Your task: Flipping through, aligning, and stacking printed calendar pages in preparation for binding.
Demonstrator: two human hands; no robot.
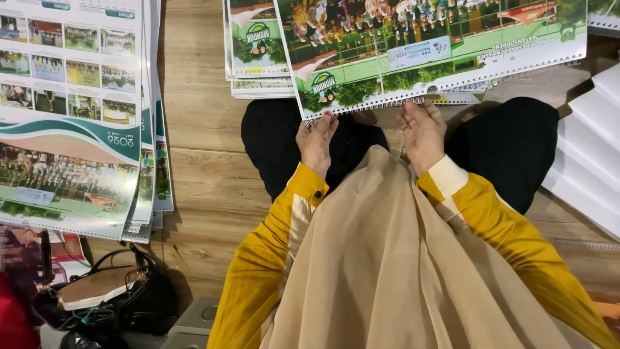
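A large spiral-bound wall calendar (pixel 439 52) with green printed photos lies across my lap and the floor in front of me, its wire binding toward me. My left hand (pixel 315 143) rests at the near left corner of that bound edge, fingertips touching the wire. My right hand (pixel 423 132) sits at the middle of the same edge, fingers curled on the binding. Both arms wear mustard yellow sleeves, with a beige cloth (pixel 387 258) draped between them over black trousers (pixel 510 148).
A stack of similar calendars (pixel 71 116) lies on the wooden floor (pixel 200 129) at the left, another pile (pixel 258 58) behind. White sheets (pixel 591 155) fan out at the right. A black handbag (pixel 103 297) sits at lower left.
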